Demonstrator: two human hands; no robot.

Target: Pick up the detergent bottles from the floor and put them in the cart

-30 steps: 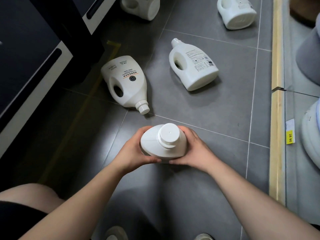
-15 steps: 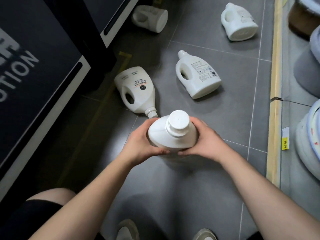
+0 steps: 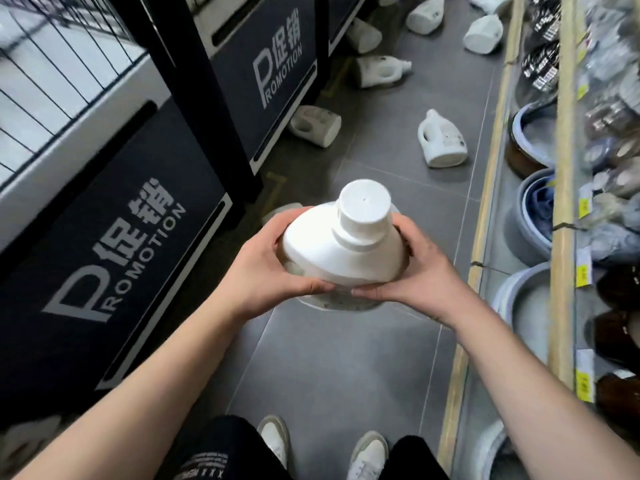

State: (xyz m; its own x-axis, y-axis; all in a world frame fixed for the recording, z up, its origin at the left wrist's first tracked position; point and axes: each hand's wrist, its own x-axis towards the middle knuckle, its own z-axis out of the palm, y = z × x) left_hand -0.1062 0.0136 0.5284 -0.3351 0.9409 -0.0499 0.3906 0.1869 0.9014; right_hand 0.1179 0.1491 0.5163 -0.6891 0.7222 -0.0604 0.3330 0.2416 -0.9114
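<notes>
One wide view from my head, looking forward and down the aisle.

The camera sits at head height and faces down at the grey floor point(image 3: 346, 368), my shoes point(image 3: 367, 455) at the bottom edge. My left hand point(image 3: 266, 275) and right hand point(image 3: 426, 271) hold the white bottle point(image 3: 346, 251) close under the lens, cap toward it; promotion bins point(image 3: 114, 244) run along my left, shelves point(image 3: 562, 168) along my right.

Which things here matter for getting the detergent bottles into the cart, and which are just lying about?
Job: held bottle, left hand, right hand, floor bottle near shelf, floor bottle beside stand.
Lying about: shelf basin, price tag, promotion panel.
</notes>
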